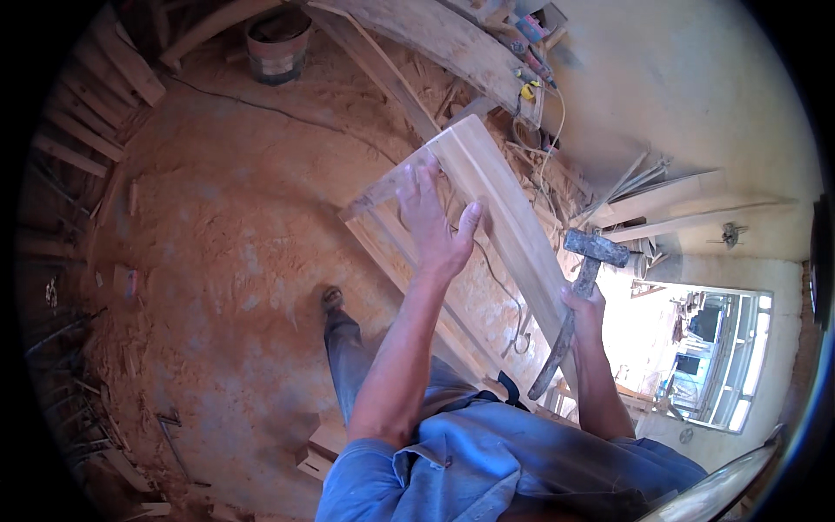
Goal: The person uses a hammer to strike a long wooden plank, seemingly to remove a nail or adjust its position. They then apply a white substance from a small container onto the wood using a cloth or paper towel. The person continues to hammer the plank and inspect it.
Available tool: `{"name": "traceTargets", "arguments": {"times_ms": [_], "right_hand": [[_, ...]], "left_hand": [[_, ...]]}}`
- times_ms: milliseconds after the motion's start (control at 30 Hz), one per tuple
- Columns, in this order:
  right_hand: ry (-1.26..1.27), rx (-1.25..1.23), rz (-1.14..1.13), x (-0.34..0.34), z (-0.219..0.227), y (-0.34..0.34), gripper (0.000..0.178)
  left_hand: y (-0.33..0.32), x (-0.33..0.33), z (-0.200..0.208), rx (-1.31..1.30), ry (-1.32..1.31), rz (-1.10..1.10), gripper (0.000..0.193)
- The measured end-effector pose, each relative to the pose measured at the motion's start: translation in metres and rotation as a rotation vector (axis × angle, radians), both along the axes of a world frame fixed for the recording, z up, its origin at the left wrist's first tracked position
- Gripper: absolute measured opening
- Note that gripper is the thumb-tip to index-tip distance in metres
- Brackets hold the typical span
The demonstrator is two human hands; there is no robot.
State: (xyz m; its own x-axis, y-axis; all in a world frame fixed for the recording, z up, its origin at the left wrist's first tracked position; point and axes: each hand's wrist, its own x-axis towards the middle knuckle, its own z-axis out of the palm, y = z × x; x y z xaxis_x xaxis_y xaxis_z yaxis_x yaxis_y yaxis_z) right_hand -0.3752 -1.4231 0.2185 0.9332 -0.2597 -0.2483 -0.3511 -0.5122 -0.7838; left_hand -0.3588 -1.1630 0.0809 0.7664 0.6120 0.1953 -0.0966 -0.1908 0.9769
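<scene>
A long wooden frame [506, 202] made of pale boards slants across the middle, its far end nearer the top. My left hand [435, 222] lies on the frame's far end, fingers stretched out over the board and thumb spread aside. On the right, my right hand [584, 313] grips a sledgehammer [597, 248] by its worn handle, close below the head. The hammer's grey metal head points up and away from me, beside the frame's right-hand board. Part of the frame's near end is hidden behind my body and arms.
A bucket [278, 48] stands at the far left on the dusty floor [217, 235]. Stacked planks [87, 104] line the left side. A bench [452, 43] with tools runs along the back. Offcuts [670, 196] lean by the right wall, near a bright window [718, 357]. A cord [261, 106] crosses the floor.
</scene>
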Motion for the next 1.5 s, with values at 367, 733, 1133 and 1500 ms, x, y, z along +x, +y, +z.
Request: {"name": "traceTargets", "arguments": {"times_ms": [367, 733, 1133, 1500], "right_hand": [[-0.026, 0.070, -0.079, -0.004, 0.001, 0.004, 0.037], [-0.114, -0.018, -0.151, 0.006, -0.007, -0.006, 0.037], [-0.284, -0.236, -0.495, 0.001, -0.031, 0.002, 0.020], [-0.003, -0.798, -0.771, -0.001, -0.041, -0.014, 0.036]], "left_hand": [[0.032, -0.077, -0.025, -0.810, -0.110, -0.201, 0.091], [0.190, 0.005, -0.041, -1.527, -0.464, -0.048, 0.104], [0.266, 0.244, -0.048, -1.651, -0.206, -0.044, 0.110], [0.278, 0.494, -0.189, -1.403, 0.299, -0.041, 0.107]]}}
